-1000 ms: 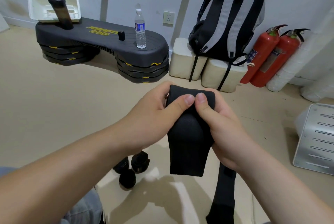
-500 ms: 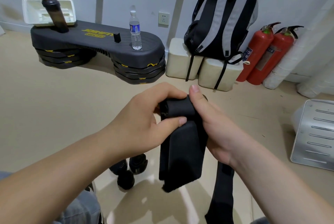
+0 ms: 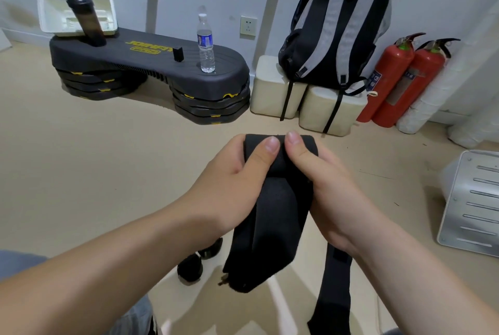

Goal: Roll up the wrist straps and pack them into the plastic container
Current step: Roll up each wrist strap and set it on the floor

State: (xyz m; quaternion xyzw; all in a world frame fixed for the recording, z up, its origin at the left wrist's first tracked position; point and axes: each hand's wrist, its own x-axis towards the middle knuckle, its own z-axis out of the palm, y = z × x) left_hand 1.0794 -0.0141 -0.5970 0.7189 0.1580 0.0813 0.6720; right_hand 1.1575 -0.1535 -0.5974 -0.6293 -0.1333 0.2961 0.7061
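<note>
A: Which step is this?
B: The rolling, I judge. The left hand (image 3: 232, 180) and the right hand (image 3: 332, 189) hold one black wrist strap (image 3: 272, 216) in the air above the floor (image 3: 108, 172). Its top end is wound into a thick roll (image 3: 280, 145), and the loose tail hangs down between the wrists.
A: How do the hands grip it?
B: Both pinch the roll. The two thumbs (image 3: 263, 153) lie on its near face, tips almost touching. The other fingers are hidden behind the cloth.
A: Is anything packed?
B: Not that I can see. Small dark bundles (image 3: 190, 267) lie on the floor under the left forearm. They are likely straps already rolled, though partly hidden. A white tray (image 3: 48, 16) stands on the black platform (image 3: 151, 59) by the wall, well apart from the hands. It may be the container, but I cannot tell.
A: And the dark band (image 3: 334, 288) low on the right?
B: It hangs below the right wrist. I cannot tell whether it is this strap's other end or a second one.
A: What does the next move call for?
B: Turning the roll over toward the tail with the thumbs pressing it tight, so the layers do not slacken. The tail must feed in straight, without a twist.
</note>
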